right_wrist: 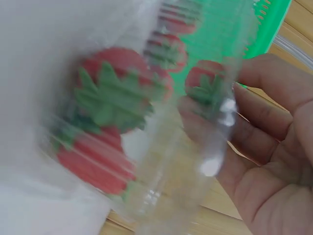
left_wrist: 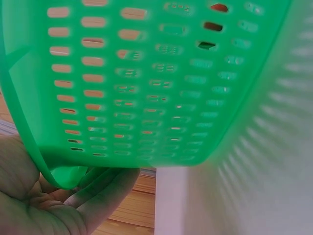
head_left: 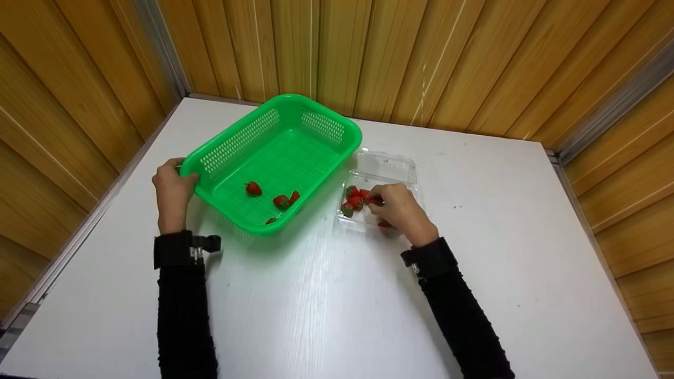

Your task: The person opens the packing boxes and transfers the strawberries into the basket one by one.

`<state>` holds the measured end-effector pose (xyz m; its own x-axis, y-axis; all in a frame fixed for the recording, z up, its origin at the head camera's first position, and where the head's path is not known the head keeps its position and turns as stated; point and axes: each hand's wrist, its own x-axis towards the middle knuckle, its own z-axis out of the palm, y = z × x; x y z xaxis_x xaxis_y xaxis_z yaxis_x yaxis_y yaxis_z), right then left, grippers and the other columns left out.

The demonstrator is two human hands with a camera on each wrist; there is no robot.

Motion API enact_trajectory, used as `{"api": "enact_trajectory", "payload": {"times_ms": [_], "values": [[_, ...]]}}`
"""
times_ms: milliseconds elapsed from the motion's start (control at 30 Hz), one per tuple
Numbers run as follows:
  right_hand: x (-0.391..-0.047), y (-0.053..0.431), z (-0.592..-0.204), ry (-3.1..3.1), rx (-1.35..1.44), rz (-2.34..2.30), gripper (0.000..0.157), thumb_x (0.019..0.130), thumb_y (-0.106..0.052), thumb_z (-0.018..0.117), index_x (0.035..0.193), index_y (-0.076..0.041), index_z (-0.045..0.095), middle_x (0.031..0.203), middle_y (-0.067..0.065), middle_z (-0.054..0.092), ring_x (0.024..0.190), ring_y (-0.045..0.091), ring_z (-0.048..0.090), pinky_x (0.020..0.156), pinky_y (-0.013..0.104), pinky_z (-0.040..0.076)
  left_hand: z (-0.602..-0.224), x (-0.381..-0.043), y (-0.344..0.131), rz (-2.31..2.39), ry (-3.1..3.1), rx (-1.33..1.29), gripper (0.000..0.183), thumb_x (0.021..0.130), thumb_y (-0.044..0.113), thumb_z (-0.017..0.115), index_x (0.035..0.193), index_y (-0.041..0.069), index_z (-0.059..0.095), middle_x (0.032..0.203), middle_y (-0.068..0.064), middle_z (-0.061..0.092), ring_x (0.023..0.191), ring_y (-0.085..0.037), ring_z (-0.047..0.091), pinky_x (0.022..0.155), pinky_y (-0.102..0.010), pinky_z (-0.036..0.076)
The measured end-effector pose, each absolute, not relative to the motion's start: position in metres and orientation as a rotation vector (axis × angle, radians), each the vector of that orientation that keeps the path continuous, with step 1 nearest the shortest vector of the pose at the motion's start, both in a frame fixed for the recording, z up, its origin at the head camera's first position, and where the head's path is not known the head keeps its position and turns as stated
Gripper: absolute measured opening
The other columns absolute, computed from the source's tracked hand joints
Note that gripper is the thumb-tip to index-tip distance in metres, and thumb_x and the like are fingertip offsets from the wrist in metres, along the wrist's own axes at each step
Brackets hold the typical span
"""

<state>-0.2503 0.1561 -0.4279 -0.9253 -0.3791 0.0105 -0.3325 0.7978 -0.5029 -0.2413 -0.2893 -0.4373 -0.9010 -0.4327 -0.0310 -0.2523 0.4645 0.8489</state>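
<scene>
My left hand (head_left: 172,195) grips the near left corner of a green plastic basket (head_left: 287,158), its thumb over the rim and its fingers beneath. The basket looks slightly tilted, and several strawberries (head_left: 253,188) lie on its floor toward the near end. My right hand (head_left: 398,208) reaches into a clear plastic box (head_left: 348,225) and pinches a strawberry (right_wrist: 205,81) between thumb and fingers. Other strawberries (right_wrist: 115,90) lie in the box, as the right wrist view shows through its clear wall. The fingers partly hide the held strawberry in the head view.
The box's clear lid (head_left: 383,166) stands folded back on its far side. Box and basket are on a white table (head_left: 295,305), close beside each other. Wood-patterned walls (head_left: 368,52) border the table at the back and both sides.
</scene>
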Motion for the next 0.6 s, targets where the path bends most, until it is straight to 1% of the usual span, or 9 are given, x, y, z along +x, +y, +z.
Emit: {"api": "enact_trajectory", "payload": {"times_ms": [267,600], "values": [[-0.248,0.155,-0.411,2.947,-0.674,-0.768,0.018,0.09,-0.003,0.07,0.106,0.002,0.077,0.099,0.013,0.075,0.087,0.023,0.066,0.081,0.038,0.056,-0.435,-0.243,-0.287,-1.429,-2.521,0.574,0.054,0.094,0.003,0.056,0.147,-0.005,0.049,0.132,-0.026,0.062,0.107,-0.029,0.061,0.074,-0.024,0.048],[-0.24,0.142,-0.392,2.974,-0.753,-0.76,0.017,0.092,-0.004,0.069,0.106,0.001,0.077,0.102,0.013,0.075,0.094,0.025,0.07,0.085,0.038,0.058,-0.436,-0.241,-0.29,-1.422,-2.535,0.593,0.054,0.095,0.004,0.056,0.148,-0.005,0.047,0.134,-0.026,0.06,0.111,-0.031,0.06,0.077,-0.026,0.048]]}}
